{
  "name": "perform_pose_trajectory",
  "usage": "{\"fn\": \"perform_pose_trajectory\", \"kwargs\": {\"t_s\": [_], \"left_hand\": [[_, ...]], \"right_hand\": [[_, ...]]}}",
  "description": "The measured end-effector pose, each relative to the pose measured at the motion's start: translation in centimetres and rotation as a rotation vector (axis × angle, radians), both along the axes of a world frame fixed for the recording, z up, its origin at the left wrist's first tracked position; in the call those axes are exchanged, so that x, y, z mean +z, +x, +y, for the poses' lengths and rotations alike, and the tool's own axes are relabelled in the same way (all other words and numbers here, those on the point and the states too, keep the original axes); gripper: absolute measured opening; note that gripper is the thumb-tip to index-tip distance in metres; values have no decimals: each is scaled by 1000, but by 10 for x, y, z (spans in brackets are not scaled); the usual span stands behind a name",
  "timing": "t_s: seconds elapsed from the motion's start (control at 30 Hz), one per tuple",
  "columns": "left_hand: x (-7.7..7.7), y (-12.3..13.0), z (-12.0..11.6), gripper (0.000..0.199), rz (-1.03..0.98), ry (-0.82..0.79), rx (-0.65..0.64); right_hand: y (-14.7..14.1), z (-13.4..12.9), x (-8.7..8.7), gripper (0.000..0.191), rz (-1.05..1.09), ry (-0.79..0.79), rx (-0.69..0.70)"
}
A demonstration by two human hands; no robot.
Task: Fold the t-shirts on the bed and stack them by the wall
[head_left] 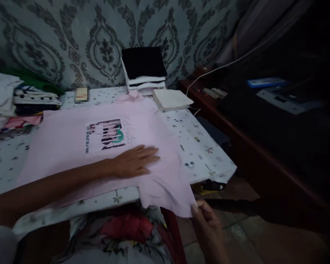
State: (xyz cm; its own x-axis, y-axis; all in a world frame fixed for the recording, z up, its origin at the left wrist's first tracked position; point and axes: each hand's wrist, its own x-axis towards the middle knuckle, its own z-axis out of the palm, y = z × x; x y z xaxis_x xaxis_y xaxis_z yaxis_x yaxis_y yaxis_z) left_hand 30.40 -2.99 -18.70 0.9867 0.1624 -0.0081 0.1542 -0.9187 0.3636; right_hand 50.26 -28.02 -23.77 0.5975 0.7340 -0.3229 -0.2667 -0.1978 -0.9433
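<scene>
A pink T-shirt (63,143) with a printed front lies spread on the cloth-covered table, its neck toward the right. My left hand (134,161) rests flat on the shirt below the print, fingers outstretched. At the near right, my right hand (209,220) pinches the corner of the shirt's sleeve between thumb and fingers. That sleeve hangs past the table's front edge.
Folded clothes (35,97) are piled at the left. A stack topped with black cloth (144,62) stands at the back, beside a folded cream cloth (172,99). A white cable (222,66) runs to the dark wooden furniture (236,135) at right.
</scene>
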Motion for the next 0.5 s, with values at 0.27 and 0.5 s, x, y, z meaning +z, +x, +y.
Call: {"fn": "perform_pose_trajectory", "kwargs": {"t_s": [0.27, 0.5], "left_hand": [[34, -189, -44, 59, 98, -7, 223], [44, -290, -77, 31, 240, -72, 697]], "right_hand": [[10, 17, 20, 66, -92, -40, -29], [36, 20, 27, 37, -263, -177, 207]]}}
